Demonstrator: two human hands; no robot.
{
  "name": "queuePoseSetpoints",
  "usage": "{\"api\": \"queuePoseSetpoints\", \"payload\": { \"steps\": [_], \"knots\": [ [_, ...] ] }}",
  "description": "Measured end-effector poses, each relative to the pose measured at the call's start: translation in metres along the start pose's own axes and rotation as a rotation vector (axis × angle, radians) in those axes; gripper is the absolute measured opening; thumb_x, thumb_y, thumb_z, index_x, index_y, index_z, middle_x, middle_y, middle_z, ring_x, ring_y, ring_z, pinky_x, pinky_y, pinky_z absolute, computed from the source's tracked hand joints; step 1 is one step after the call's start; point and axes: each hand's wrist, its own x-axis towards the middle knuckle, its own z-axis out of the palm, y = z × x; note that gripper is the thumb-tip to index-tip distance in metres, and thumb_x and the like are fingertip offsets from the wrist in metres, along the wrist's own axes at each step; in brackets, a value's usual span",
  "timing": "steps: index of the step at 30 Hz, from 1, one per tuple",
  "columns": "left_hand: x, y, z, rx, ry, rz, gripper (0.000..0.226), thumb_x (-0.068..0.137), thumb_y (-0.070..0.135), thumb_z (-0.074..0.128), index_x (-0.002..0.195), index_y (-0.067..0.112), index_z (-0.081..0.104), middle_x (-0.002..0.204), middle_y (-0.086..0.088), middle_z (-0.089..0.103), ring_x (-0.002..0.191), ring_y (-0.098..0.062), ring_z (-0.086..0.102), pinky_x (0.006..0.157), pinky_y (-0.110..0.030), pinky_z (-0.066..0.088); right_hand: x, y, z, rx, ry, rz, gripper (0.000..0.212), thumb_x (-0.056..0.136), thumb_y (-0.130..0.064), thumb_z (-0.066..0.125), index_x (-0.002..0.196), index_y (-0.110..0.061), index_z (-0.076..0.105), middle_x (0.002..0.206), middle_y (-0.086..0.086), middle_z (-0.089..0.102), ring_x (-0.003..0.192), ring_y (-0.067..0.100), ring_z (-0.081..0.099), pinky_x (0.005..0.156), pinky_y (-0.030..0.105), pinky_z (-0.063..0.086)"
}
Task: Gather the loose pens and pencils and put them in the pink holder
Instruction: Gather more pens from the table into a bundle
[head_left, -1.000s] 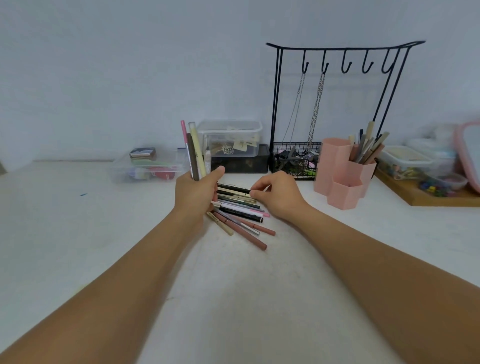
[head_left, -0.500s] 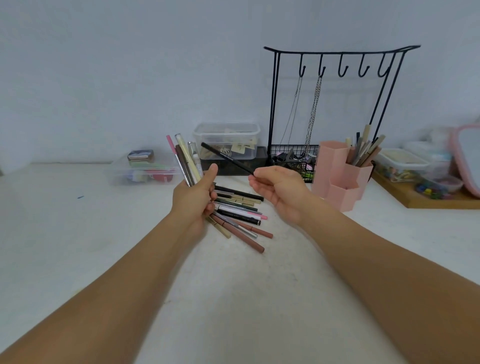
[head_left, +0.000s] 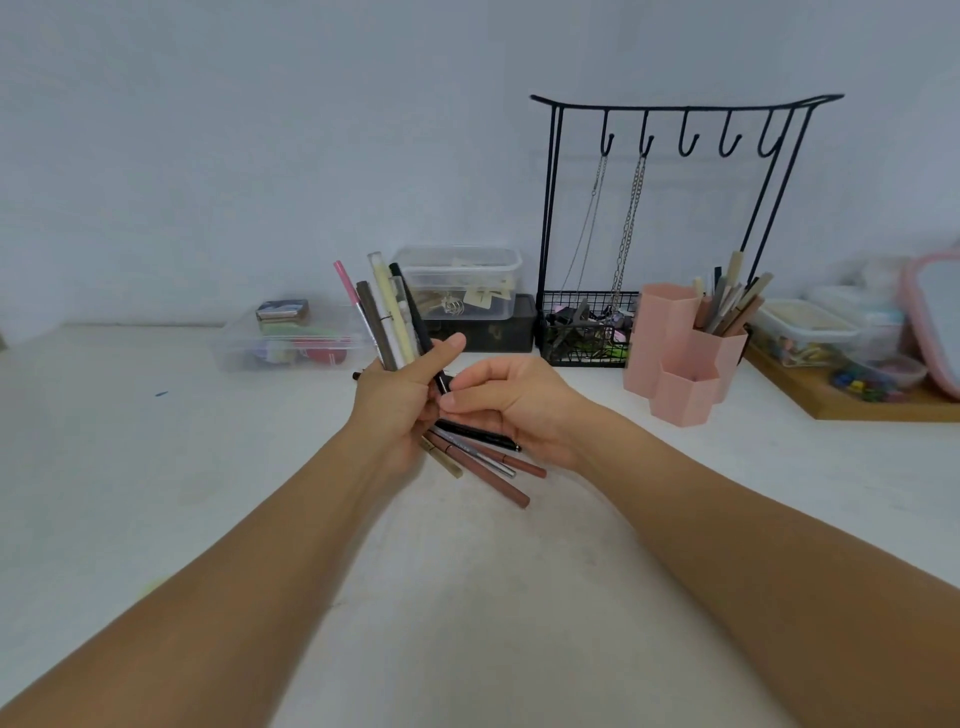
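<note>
Right now the left hand grips a bundle of pens upright, well left of the pink holder. Beside it, the right hand, nearer the holder, pinches a black pen into that bundle; loose pens lie slantwise on the counter beneath.

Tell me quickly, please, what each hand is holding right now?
Left hand: closed on a bundle of pens.
Right hand: fingertips on the black pen in that bundle.

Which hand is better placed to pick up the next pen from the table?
The right hand, probably: it hovers directly over the loose pens, while the left hand already grips a bundle of pens.
</note>
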Motion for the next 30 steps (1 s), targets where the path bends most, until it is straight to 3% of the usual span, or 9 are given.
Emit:
{"api": "queuePoseSetpoints", "payload": {
  "steps": [6, 9, 13, 16, 19, 21, 23, 26, 30],
  "knots": [
    [0.004, -0.003, -0.003, 0.097, 0.037, 0.035, 0.034, 0.082, 0.040, 0.082, 0.067, 0.015, 0.064, 0.060, -0.002, 0.058, 0.046, -0.014, 0.051, 0.040, -0.022, 0.040, 0.003, 0.002, 0.008, -0.406, 0.056, -0.276, 0.016, 0.071, 0.003, 0.086, 0.082, -0.002, 0.075, 0.080, 0.020, 0.076, 0.067, 0.021, 0.071, 0.068, 0.029, 0.061],
    [0.006, 0.004, -0.003, 0.055, 0.089, 0.027, 0.041, 0.089, 0.049, 0.073, 0.065, 0.016, 0.064, 0.058, 0.001, 0.061, 0.047, -0.012, 0.056, 0.040, -0.021, 0.043, 0.008, 0.000, -0.001, -0.561, 0.141, -0.352, 0.008, 0.079, -0.020, 0.084, 0.081, -0.014, 0.078, 0.074, 0.001, 0.076, 0.063, 0.007, 0.066, 0.062, 0.021, 0.053],
    [0.004, 0.006, -0.002, 0.022, 0.101, -0.008, 0.037, 0.087, 0.050, 0.073, 0.075, 0.016, 0.064, 0.060, 0.004, 0.064, 0.058, -0.006, 0.065, 0.049, -0.022, 0.054, 0.013, 0.005, -0.033, -0.919, 0.392, -0.368, 0.009, 0.091, -0.027, 0.071, 0.090, -0.023, 0.079, 0.088, -0.012, 0.075, 0.073, -0.001, 0.062, 0.071, 0.020, 0.049],
    [0.002, 0.005, 0.002, -0.002, 0.046, -0.022, 0.034, 0.089, 0.044, 0.073, 0.088, 0.010, 0.065, 0.062, 0.002, 0.066, 0.060, -0.008, 0.067, 0.057, -0.027, 0.059, 0.016, 0.010, -0.052, -1.126, 0.427, -0.208, 0.019, 0.093, -0.029, 0.070, 0.101, -0.016, 0.079, 0.100, -0.002, 0.076, 0.083, 0.007, 0.064, 0.084, 0.032, 0.055],
    [0.002, 0.005, 0.004, -0.006, 0.055, -0.030, 0.033, 0.089, 0.036, 0.074, 0.097, 0.005, 0.068, 0.065, 0.000, 0.071, 0.064, -0.010, 0.071, 0.057, -0.025, 0.060, 0.017, 0.008, -0.059, -1.097, 0.414, -0.160, 0.015, 0.090, -0.025, 0.074, 0.093, -0.013, 0.082, 0.092, 0.001, 0.078, 0.077, 0.008, 0.066, 0.082, 0.033, 0.056],
    [0.003, 0.005, 0.004, 0.020, 0.095, -0.046, 0.027, 0.089, 0.034, 0.076, 0.090, 0.007, 0.070, 0.062, 0.002, 0.070, 0.060, -0.007, 0.070, 0.052, -0.021, 0.056, 0.018, 0.007, -0.059, -1.070, 0.418, -0.170, 0.012, 0.089, -0.022, 0.075, 0.089, -0.012, 0.082, 0.091, 0.002, 0.078, 0.072, 0.003, 0.064, 0.078, 0.029, 0.055],
    [0.004, 0.006, 0.001, 0.034, 0.129, -0.049, 0.027, 0.088, 0.032, 0.077, 0.080, 0.008, 0.068, 0.055, 0.003, 0.064, 0.050, -0.006, 0.062, 0.043, -0.017, 0.050, 0.019, 0.007, -0.057, -1.065, 0.405, -0.164, 0.011, 0.089, -0.020, 0.075, 0.087, -0.011, 0.081, 0.091, 0.002, 0.078, 0.071, 0.001, 0.062, 0.076, 0.027, 0.053],
    [0.008, 0.006, -0.004, 0.020, 0.122, -0.023, 0.026, 0.089, 0.028, 0.077, 0.082, 0.010, 0.061, 0.049, 0.005, 0.053, 0.043, -0.006, 0.047, 0.033, -0.016, 0.035, 0.020, 0.007, -0.056, -1.043, 0.396, -0.126, 0.011, 0.089, -0.018, 0.075, 0.086, -0.010, 0.080, 0.091, 0.003, 0.077, 0.072, 0.003, 0.062, 0.075, 0.027, 0.053],
    [0.009, 0.005, -0.006, 0.029, 0.123, -0.026, 0.027, 0.089, 0.030, 0.078, 0.081, 0.015, 0.057, 0.047, 0.007, 0.047, 0.041, -0.005, 0.040, 0.033, -0.017, 0.030, 0.019, 0.006, -0.061, -0.891, 0.432, -0.077, 0.016, 0.090, -0.014, 0.074, 0.084, 0.001, 0.078, 0.089, 0.003, 0.077, 0.068, -0.003, 0.064, 0.059, 0.012, 0.047]
  ]
}}
